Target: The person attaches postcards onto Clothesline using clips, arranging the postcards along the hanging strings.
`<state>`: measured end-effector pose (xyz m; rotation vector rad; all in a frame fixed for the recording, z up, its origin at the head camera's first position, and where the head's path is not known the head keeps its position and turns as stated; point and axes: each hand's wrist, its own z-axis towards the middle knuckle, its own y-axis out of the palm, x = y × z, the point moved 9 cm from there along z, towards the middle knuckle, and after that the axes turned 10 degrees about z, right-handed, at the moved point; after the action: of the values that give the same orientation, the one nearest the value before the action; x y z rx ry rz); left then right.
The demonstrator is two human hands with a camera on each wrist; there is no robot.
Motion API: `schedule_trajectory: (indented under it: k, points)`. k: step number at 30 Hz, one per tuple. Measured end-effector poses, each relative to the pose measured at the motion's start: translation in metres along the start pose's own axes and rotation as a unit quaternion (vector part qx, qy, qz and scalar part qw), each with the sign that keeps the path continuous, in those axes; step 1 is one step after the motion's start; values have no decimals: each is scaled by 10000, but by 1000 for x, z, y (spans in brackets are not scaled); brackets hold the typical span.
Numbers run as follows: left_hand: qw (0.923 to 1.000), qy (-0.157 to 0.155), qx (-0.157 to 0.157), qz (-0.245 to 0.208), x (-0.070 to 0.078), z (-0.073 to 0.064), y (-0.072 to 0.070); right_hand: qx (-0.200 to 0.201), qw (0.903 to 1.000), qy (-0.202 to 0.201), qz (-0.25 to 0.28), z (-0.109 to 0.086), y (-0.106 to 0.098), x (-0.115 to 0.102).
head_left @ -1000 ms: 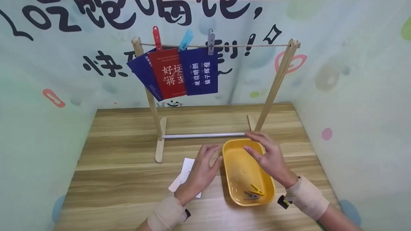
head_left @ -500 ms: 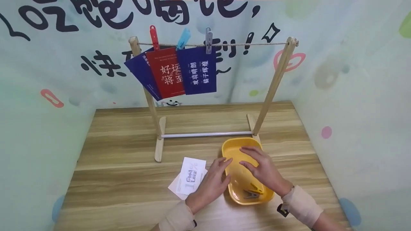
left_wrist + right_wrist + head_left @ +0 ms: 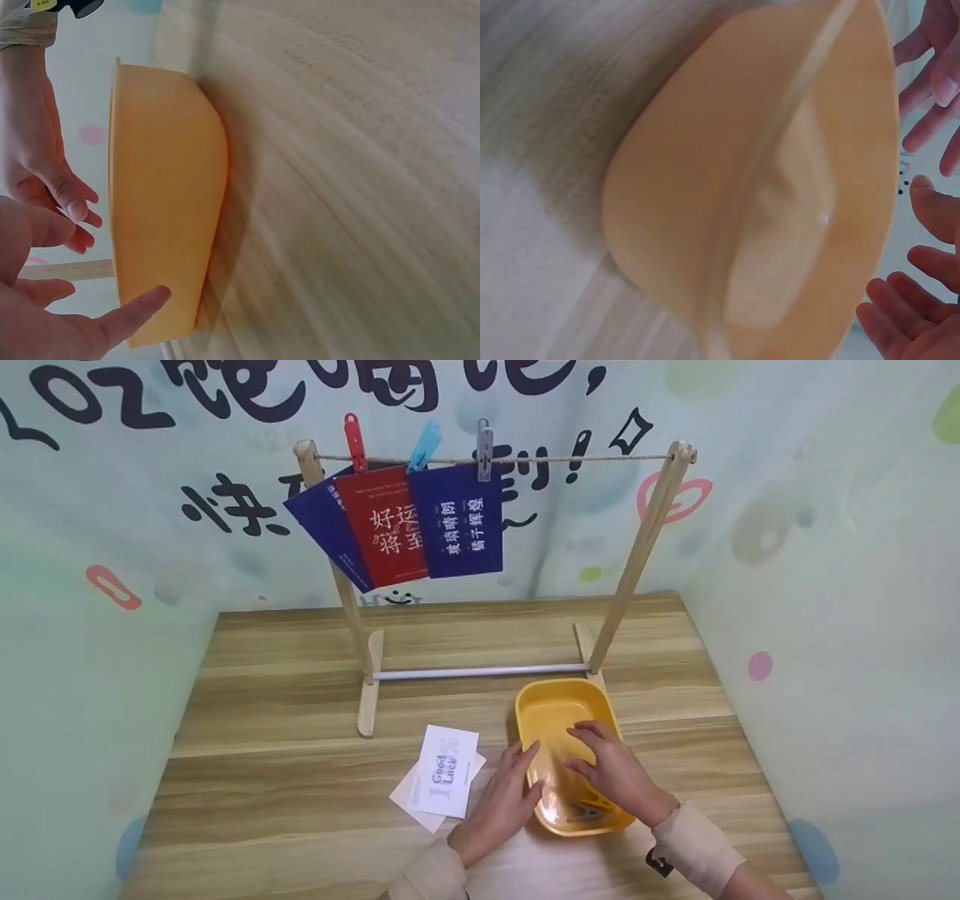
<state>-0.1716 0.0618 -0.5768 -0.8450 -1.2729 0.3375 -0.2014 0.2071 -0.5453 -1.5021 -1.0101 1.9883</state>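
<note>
My left hand (image 3: 501,799) is at the left rim of the yellow plastic basin (image 3: 564,685), fingers spread and holding nothing. Over the basin's right side hovers my right hand (image 3: 619,772), its thumb and fingers apart with nothing between them. Inside, at the near end, lie a yellow clothespin (image 3: 596,801) and a grey clothespin (image 3: 583,812), partly covered by the right hand. In the left wrist view, a fingertip of the left hand overlaps the basin's outer wall (image 3: 161,195). Just left of that hand, a white "Good Luck" card (image 3: 448,769) lies on a pale pink card (image 3: 409,795).
Behind the basin stands a wooden rack (image 3: 634,562) with a cord (image 3: 585,458) across its top. Two blue cards (image 3: 469,521) and a red card (image 3: 379,559) hang there from a red clothespin (image 3: 355,442), a blue clothespin (image 3: 425,446) and a grey clothespin (image 3: 484,450).
My left hand has moved right, off the cards to the basin's left rim, so the white card shows. My right hand has drawn back from the basin's far end and lowered over it.
</note>
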Motion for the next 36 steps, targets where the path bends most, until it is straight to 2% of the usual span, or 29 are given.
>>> schedule_trajectory:
  k: [5, 9, 12, 16, 19, 23, 28, 36]
  points:
    - [9997, -39, 232, -15, -4, -3, 5, -193, 9994, 110, -265, -5, 10, 12]
    - [9996, -195, 192, -118, -9, -5, 13, -335, 9983, 162, -454, -9, 17, 17]
    - [9991, -287, 149, -256, -13, -6, 19, -397, 9975, 349, -467, -11, 20, 21]
    - [9992, -192, 257, -249, -16, -7, 23, -400, 9955, 589, -626, -14, 24, 25]
    - [9992, -161, 298, -227, -18, -7, 25, -362, 9937, 564, -901, -15, 27, 26]
    - [9986, -301, 141, -407, -21, -7, 27, -389, 9912, 542, -1141, -17, 31, 27]
    - [9979, -364, 53, -536, -23, -7, 28, -386, 9904, 620, -1173, -19, 34, 30]
    - [9976, -374, 90, -569, -25, -8, 30, -126, 9919, 426, -1190, -23, 32, 30]
